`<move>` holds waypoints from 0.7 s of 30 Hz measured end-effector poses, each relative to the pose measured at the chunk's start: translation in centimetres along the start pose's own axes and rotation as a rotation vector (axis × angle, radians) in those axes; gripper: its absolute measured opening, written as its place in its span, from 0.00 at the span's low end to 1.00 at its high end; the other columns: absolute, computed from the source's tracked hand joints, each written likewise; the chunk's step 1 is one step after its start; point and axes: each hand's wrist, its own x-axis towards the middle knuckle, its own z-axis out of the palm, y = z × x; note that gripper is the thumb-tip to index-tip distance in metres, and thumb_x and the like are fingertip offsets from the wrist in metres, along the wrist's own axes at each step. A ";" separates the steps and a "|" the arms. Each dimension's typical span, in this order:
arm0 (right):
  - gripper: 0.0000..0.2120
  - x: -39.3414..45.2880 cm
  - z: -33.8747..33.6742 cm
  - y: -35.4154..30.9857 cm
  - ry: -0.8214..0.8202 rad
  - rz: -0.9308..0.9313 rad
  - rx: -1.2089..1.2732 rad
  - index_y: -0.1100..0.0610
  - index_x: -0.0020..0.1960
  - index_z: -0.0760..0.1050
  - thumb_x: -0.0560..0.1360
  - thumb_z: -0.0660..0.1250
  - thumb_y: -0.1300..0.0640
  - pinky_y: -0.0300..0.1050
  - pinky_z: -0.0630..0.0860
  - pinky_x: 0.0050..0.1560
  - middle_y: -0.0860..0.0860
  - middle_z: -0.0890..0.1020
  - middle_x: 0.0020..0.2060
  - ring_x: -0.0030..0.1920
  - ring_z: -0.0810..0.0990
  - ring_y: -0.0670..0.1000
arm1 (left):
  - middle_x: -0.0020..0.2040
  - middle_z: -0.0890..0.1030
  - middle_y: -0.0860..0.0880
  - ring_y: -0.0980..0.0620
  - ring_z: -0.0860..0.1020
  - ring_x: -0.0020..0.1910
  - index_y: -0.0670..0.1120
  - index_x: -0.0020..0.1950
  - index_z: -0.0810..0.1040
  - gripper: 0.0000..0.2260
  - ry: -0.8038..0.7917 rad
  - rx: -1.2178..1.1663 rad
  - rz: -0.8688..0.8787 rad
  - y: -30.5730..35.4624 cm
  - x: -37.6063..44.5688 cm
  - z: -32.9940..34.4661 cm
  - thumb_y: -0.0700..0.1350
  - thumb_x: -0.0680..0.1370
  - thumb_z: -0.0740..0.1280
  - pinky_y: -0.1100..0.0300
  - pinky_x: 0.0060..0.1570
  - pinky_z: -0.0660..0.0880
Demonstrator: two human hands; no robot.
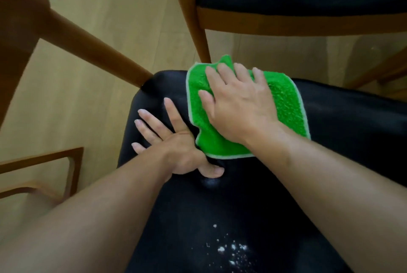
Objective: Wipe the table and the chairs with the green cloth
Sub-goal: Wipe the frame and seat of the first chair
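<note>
Chair-wiping step: right hand [237, 105] flat, fingers straight, pressing green cloth [284, 105] on black seat [341, 140]; left hand [174, 140] flat, empty; next, probably sweep toward white crumbs [231, 248].

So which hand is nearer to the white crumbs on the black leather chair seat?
The left hand. It rests flat on the black leather chair seat, its thumb pointing toward the white crumbs. The right hand presses the green cloth farther up the seat.
</note>
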 end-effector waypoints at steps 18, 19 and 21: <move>0.30 -4.1 -1.0 5.3 0.067 0.641 -0.039 0.54 0.72 0.65 0.78 0.41 0.40 0.72 0.50 0.69 0.57 0.67 0.72 0.73 0.60 0.62 | 0.40 0.10 0.38 0.38 0.16 0.53 0.51 0.46 0.08 0.72 -0.006 0.016 0.022 -0.7 0.4 0.0 0.62 0.57 0.80 0.30 0.63 0.32; 0.30 -3.2 -0.8 3.9 0.035 0.588 -0.053 0.53 0.73 0.63 0.78 0.40 0.40 0.72 0.49 0.69 0.57 0.67 0.72 0.73 0.60 0.62 | 0.39 0.10 0.38 0.38 0.16 0.53 0.51 0.46 0.07 0.72 -0.006 0.018 0.022 -0.7 0.4 -0.1 0.61 0.58 0.80 0.30 0.63 0.32; 0.30 -1.1 -0.2 0.7 -0.012 0.451 -0.073 0.53 0.74 0.60 0.79 0.40 0.40 0.72 0.49 0.69 0.57 0.66 0.73 0.74 0.60 0.63 | 0.41 0.10 0.38 0.38 0.15 0.52 0.51 0.46 0.08 0.71 -0.013 0.017 0.017 -0.5 0.4 -0.2 0.61 0.58 0.80 0.30 0.63 0.32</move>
